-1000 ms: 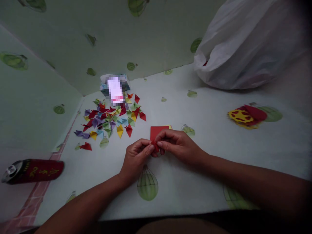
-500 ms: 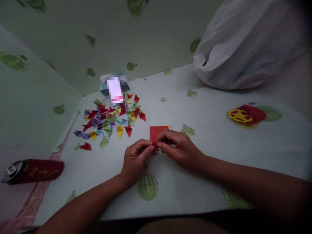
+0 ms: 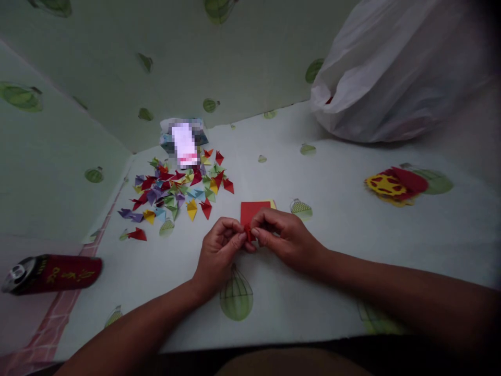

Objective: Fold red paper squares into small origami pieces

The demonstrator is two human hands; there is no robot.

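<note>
Between my fingertips is a small piece of folded red paper point(image 3: 249, 233), mostly covered by the fingers. My left hand point(image 3: 224, 241) pinches its left side with thumb and fingers. From the right, my right hand point(image 3: 282, 234) pinches the other side between thumb and forefinger. Just behind the hands lies a stack of square paper sheets point(image 3: 254, 210), red on top with a yellow edge showing at the right. To the left spreads a pile of folded paper cranes point(image 3: 172, 190) in red, yellow, green, blue and purple. One red crane point(image 3: 138, 234) lies apart at its near side.
A lit, blurred-out phone point(image 3: 185, 145) leans against a box behind the cranes. A red drink can point(image 3: 58, 273) stands at the left edge. A white plastic bag point(image 3: 383, 89) fills the back right, with red and yellow cut-out pieces point(image 3: 385, 187) in front of it.
The left hand's fingers have shifted slightly up on the red paper, and the paper has turned a little between the fingertips. The right hand stays nearly in place.
</note>
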